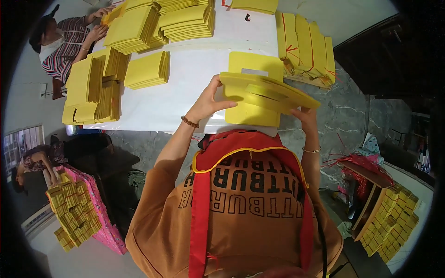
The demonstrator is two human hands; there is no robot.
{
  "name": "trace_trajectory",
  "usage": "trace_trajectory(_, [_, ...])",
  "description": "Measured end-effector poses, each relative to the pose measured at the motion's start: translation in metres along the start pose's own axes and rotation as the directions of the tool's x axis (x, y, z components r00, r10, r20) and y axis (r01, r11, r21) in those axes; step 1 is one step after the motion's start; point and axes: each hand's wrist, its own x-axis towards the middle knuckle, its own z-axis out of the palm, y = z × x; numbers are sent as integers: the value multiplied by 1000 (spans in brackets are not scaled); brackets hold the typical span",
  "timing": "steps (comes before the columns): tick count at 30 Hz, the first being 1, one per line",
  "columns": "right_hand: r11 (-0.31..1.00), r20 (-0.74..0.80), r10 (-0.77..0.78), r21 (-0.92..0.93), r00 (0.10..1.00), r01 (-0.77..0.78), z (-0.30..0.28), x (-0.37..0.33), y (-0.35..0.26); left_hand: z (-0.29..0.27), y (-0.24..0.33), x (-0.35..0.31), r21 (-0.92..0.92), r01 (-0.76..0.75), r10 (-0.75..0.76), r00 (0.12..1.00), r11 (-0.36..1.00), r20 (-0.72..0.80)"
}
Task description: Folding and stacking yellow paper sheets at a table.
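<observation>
One yellow piece (273, 91), tilted above the table's (185, 104) near right part, left end pinched by the left hand (211, 101), right end by the right hand (307, 118), fingers partly hidden; beneath, on the table, a second piece (252, 116), middle covered.

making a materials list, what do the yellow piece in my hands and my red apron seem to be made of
Yellow piece: probably paper or card, matte, with flat faces and crisp edges. Red apron: likely cloth, dull, with soft folds.
</observation>
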Motion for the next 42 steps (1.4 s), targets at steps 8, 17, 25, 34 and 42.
trace_trajectory(8, [1000, -93, -4, -15, 996, 3, -3, 5, 4, 13, -16, 11, -121, -62, 48, 992, 991, -118])
trace_trajectory(17, [984, -173, 159, 113, 972, -140, -5, 17, 0, 17, -14, 20, -140, 112, -117, 993, 984, -30])
trace_trajectory(25, [948, -155, 238, 252, 959, -195, -6, 32, 10, 15, -3, 22, -486, 115, -218, 962, 867, -162])
trace_trajectory(34, [389, 18, 161, 918, 987, -81, 55, 30, 22, 56, 26, 15, -490, 29, -199, 934, 871, -298])
trace_trajectory(42, [170, 56, -37, 984, 998, -49, 64, 38, -23, 20, 34, 3, -391, 24, -98, 980, 920, -171])
